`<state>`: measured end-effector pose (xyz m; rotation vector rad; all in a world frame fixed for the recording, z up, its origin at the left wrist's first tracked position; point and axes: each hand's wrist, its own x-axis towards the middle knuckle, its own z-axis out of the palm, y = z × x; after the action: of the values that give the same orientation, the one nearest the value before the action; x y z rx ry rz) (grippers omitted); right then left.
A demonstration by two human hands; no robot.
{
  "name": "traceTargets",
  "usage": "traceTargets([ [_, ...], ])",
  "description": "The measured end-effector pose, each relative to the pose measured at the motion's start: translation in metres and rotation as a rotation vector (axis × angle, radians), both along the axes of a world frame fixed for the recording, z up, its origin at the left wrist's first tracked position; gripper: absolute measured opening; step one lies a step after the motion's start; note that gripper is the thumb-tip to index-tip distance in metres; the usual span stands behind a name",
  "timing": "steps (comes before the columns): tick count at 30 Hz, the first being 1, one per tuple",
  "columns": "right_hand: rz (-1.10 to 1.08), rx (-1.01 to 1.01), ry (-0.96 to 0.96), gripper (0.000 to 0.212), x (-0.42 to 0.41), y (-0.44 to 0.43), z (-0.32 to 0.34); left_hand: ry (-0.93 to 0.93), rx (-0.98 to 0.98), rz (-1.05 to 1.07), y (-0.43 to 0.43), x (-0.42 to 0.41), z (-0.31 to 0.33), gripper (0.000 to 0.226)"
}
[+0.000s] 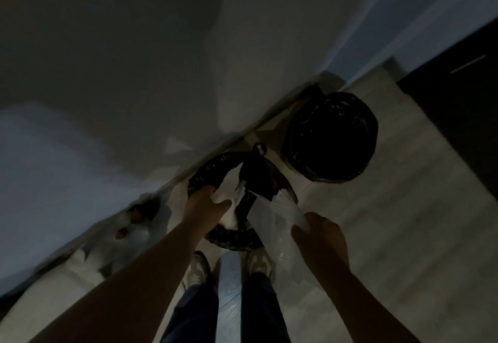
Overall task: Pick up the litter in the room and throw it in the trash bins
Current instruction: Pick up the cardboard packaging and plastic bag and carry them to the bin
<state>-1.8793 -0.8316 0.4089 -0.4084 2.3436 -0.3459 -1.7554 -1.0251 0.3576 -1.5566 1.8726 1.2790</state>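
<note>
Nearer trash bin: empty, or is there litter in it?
Not empty: white crumpled litter shows inside the black-lined nearer bin, by the left hand.

White crumpled paper [232, 190] sits at the mouth of the near black-lined bin [231, 241]; a clear plastic bag [272, 214] slants over its rim. A second black-lined bin [291, 138] stands just beside it.

grey wall [134, 46], pale floor [404, 221]
</note>
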Motion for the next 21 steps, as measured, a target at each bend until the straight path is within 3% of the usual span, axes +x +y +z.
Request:
traceTargets([
  [3,0.007,0.018,-0.009,0.021,0.0,0.001,-0.011,-0.045,0.006,-0.033,0.001,0.001,-0.009,0.054],
  [8,-0.007,0.013,-0.023,0.025,-0.001,-0.008,-0.021,-0.041,-0.002,-0.027,0.0,0.017,-0.012,0.023],
  [11,0.08,0.061,-0.012,0.015,-0.004,-0.022,-0.025,-0.071,-0.012,-0.172,-0.003,0.029,-0.01,0.012],
  [17,0.194,0.135,-0.087,0.039,-0.002,-0.064,-0.042,-0.074,0.004,-0.215,-0.003,0.052,-0.013,0.012],
  [21,0.146,0.093,-0.219,0.072,0.002,-0.087,-0.051,-0.078,-0.021,-0.266,-0.004,0.065,-0.015,0.017],
])
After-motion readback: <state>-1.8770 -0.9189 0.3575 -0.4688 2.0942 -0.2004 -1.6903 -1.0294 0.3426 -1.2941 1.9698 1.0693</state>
